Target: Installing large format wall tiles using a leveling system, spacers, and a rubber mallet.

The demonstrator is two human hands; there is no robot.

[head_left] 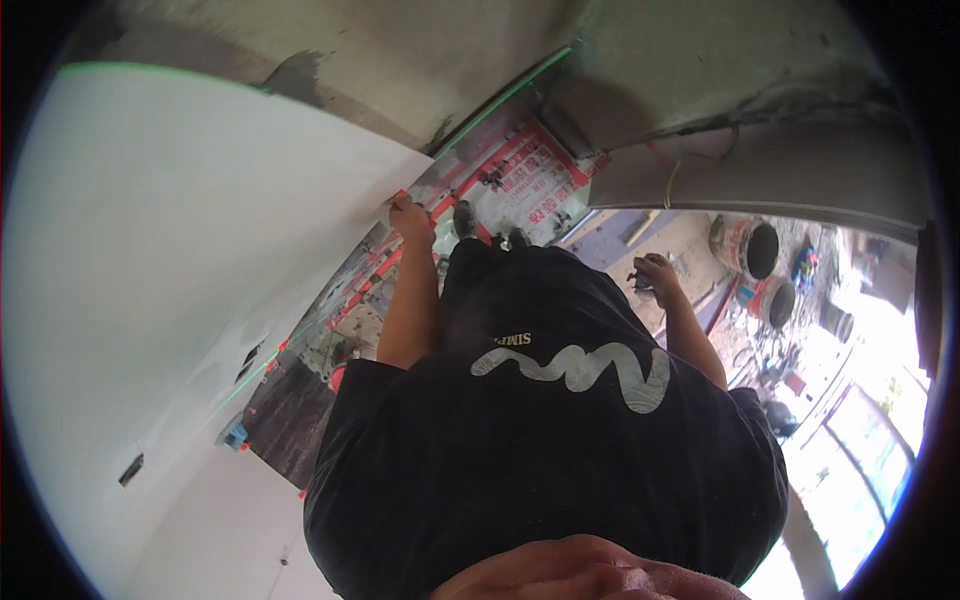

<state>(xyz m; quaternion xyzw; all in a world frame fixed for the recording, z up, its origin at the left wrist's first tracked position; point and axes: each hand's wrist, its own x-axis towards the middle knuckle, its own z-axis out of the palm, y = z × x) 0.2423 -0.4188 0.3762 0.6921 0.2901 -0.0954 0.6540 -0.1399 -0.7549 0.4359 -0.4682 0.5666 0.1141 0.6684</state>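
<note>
Left hand [410, 218] outstretched (near wall [240, 210])

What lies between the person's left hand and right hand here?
In the head view, the person's dark shoes and the lower part of the black T-shirt appear between the left hand and right hand.

Red pc. [402, 193] at L hand [411, 218]; dk. obj. [641, 281] (blurry) in R hand [659, 277].
</note>
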